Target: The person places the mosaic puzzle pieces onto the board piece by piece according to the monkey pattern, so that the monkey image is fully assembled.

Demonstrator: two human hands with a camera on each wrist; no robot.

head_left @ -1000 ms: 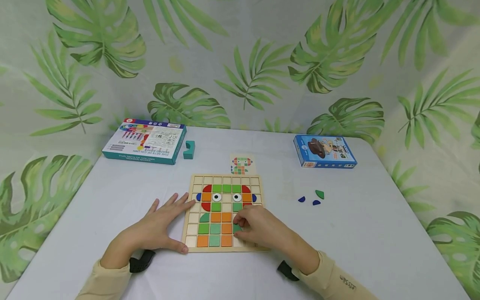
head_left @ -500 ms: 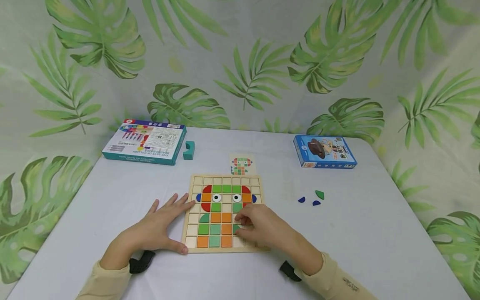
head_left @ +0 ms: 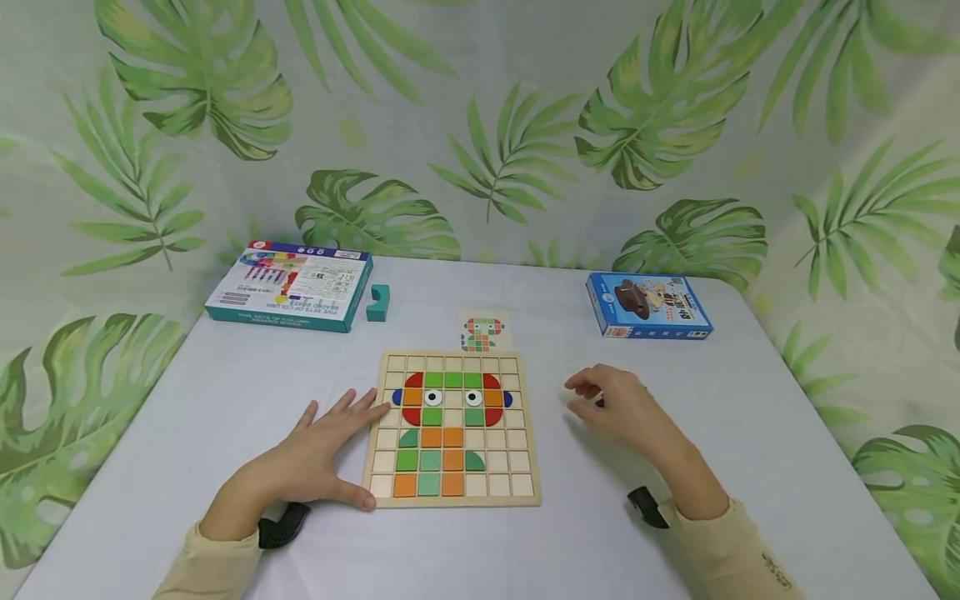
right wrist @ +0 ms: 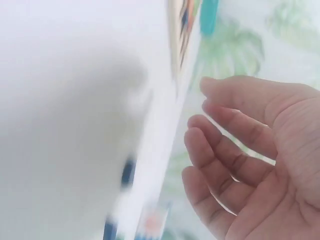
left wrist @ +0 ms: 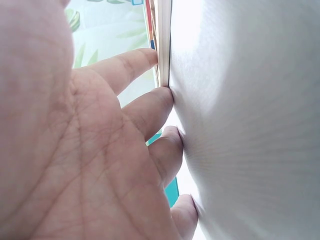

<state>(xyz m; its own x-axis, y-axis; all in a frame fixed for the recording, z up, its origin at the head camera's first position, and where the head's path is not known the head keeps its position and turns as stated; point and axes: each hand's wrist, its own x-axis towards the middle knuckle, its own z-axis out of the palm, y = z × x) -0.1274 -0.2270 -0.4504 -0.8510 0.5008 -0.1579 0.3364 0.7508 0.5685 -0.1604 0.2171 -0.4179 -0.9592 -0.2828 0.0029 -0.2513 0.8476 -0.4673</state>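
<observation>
A wooden grid board (head_left: pixel 498 485) lies flat, with red, green, orange and blue tiles and two eye tiles forming a figure. My left hand (head_left: pixel 311 458) rests at its left edge, fingers spread, fingertips touching the frame and the cloth. A green quarter-circle tile (head_left: pixel 474 461) sits in a lower cell, right of the orange column. To the right of the board my right hand (head_left: pixel 622 408) hovers over the table, fingers loosely bent and nothing between them. Two dark blue pieces, one nearer (right wrist: pixel 128 172), lie beyond it in the right wrist view; in the head view the hand mostly hides the loose pieces.
A small pattern card (head_left: pixel 485 332) lies just behind the board. At the back left are a flat teal-edged box (head_left: pixel 292 283) and a teal notched block (head_left: pixel 378 302). A blue box (head_left: pixel 649 305) lies at the back right. Leafy fabric (head_left: pixel 510 150) hangs behind the table.
My right hand has left the board and moved right, toward the loose pieces. The green quarter-circle tile it was touching now lies uncovered in its cell. The left hand has stayed put.
</observation>
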